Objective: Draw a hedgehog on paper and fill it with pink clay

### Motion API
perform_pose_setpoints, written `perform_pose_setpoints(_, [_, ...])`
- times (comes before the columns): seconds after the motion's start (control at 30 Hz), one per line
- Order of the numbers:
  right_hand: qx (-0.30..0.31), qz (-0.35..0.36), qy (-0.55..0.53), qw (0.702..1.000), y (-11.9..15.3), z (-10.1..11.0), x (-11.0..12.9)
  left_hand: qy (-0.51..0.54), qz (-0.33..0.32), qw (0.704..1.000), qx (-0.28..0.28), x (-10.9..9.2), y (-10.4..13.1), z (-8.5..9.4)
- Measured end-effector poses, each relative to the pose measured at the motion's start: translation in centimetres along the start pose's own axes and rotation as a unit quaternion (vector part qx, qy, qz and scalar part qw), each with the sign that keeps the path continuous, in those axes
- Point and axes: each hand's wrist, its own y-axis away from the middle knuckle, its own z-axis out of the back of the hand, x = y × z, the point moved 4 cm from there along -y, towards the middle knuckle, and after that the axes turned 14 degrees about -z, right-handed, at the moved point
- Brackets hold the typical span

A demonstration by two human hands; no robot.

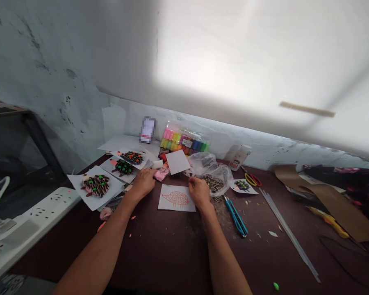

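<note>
I had the orange hedgehog drawing [177, 198] lying flat on the bench [172, 254], well in from the front edge and between the two grips, presumably so that its lines faced me and stayed readable; the right grip [199, 190] was curled at the drawing's far right corner and overlapped that side, perhaps to steady the paper; over the feed I could not tell whether the fingers pinched it or merely rested there. The left grip [145, 182] was apart from the drawing, just beyond its far left corner, fingers bent down beside a pink clay packet [162, 173]; whether it was closed on anything I could not make out.

The plastic bag [226, 178] of striped seeds [213, 184] sat just beside the right grip, a spot I judged handy for picking from; several seed-covered cards [96, 185] lay toward the bench's left edge, likely parked off the working area; the multicoloured clay pack [187, 141] was propped up at the back edge, probably so that its colours showed; the blue utility knife [236, 217] lay on the right half of the bench, seemingly within reach yet off the paper.
</note>
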Motion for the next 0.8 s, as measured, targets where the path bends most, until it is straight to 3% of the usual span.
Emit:
perform_pose_setpoints(0.13, [-0.007, 0.047, -0.007, 0.999, 0.0, -0.1, 0.3, -0.010, 0.005, 1.000, 0.026, -0.5, 0.1, 0.2])
perform_pose_setpoints(0.3, [-0.015, 0.033, -0.009, 0.999, -0.2, -0.2, -0.1, -0.012, -0.030, 0.999, -0.002, -1.6, 0.3, 0.4])
perform_pose_setpoints(0.43, [-0.017, 0.034, -0.006, 0.999, -0.3, -0.3, -0.1, -0.034, -0.055, 0.998, 0.011, -2.4, 0.5, 0.0])
perform_pose_setpoints(0.6, [-0.010, 0.045, -0.007, 0.999, -0.1, -0.4, 0.1, -0.072, -0.045, 0.996, 0.040, -2.5, 0.2, -0.2])
perform_pose_setpoints(0.8, [-0.013, 0.037, -0.020, 0.999, -0.1, -0.5, 0.0, -0.058, -0.022, 0.998, 0.017, -2.1, 0.2, 0.2])
